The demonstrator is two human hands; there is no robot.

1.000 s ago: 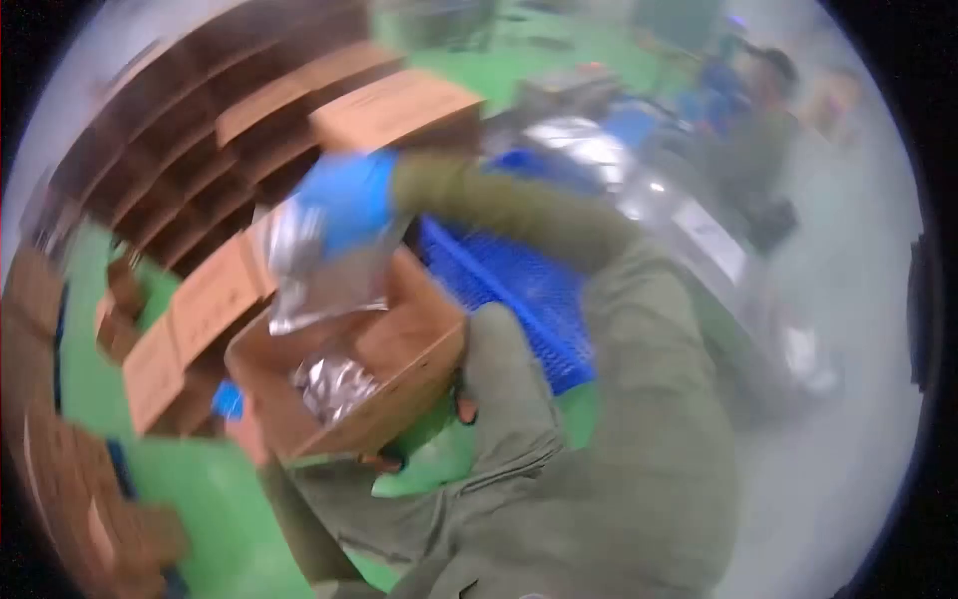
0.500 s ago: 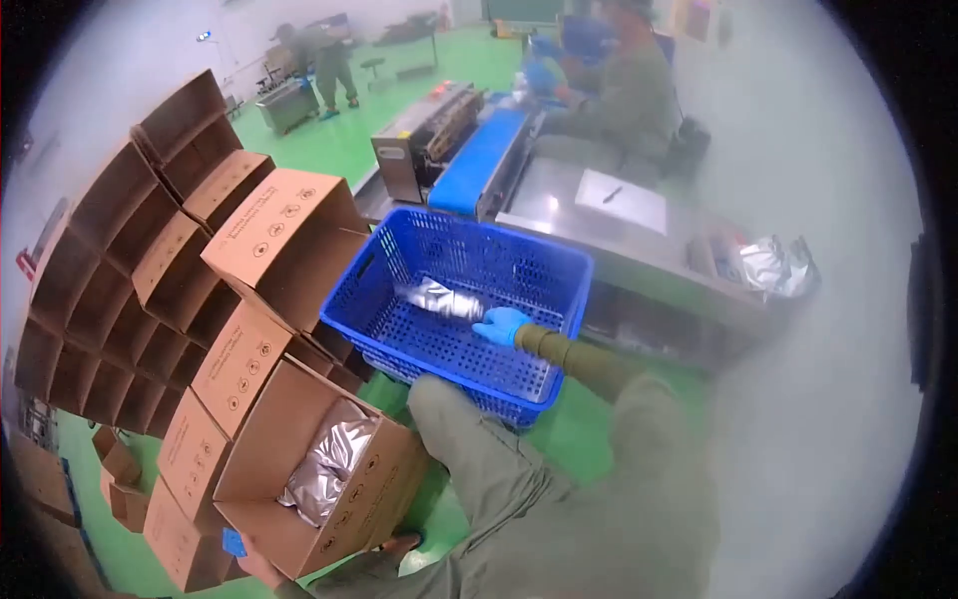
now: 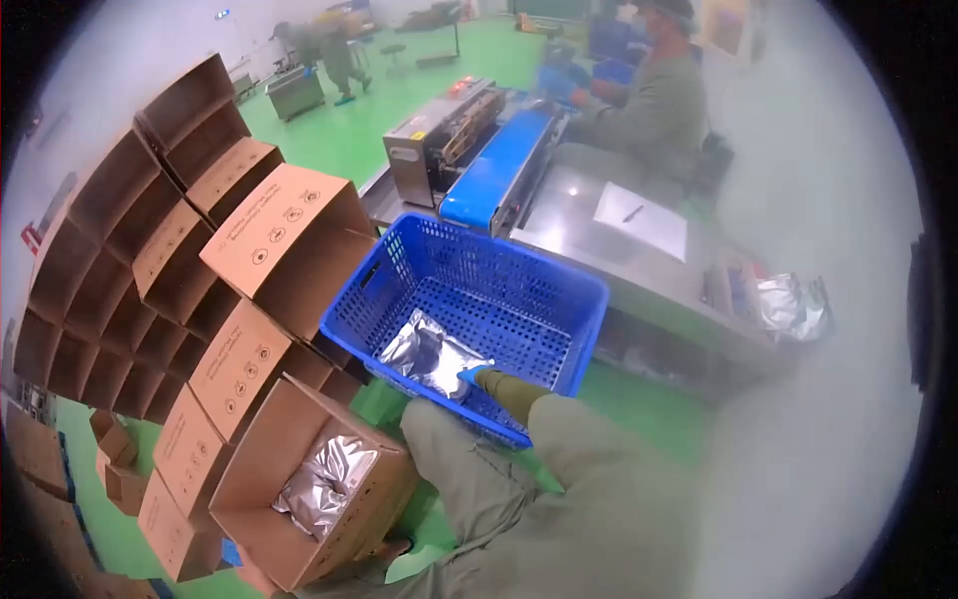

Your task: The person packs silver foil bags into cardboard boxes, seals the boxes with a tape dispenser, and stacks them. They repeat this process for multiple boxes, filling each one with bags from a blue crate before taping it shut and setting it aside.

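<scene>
My right hand [image 3: 473,373], in a blue glove, grips the near right end of a silver foil pouch [image 3: 427,356]. That pouch is inside the blue plastic crate [image 3: 584,344], at its near left side. At the lower left, my left hand [image 3: 257,577] holds the lower side of an open cardboard box [image 3: 261,449]; its fingers are partly hidden by the box. Blue material [image 3: 232,552] shows by that hand. Crumpled silver foil pouches [image 3: 327,487] lie within the tilted box, and how many cannot be made out.
Stacked open cardboard boxes [image 3: 289,225] fill the left side. Beyond the crate stand a machine with a blue conveyor belt [image 3: 499,170] and a steel table [image 3: 569,215] bearing white paper [image 3: 641,222]. A co-worker [image 3: 664,110] sits past the belt. Haze blurs the right.
My right hand has drawn the foil pouch toward me, to the crate's near side, where it lies broader to view. My left hand stays at the cardboard box, and the view has shifted slightly.
</scene>
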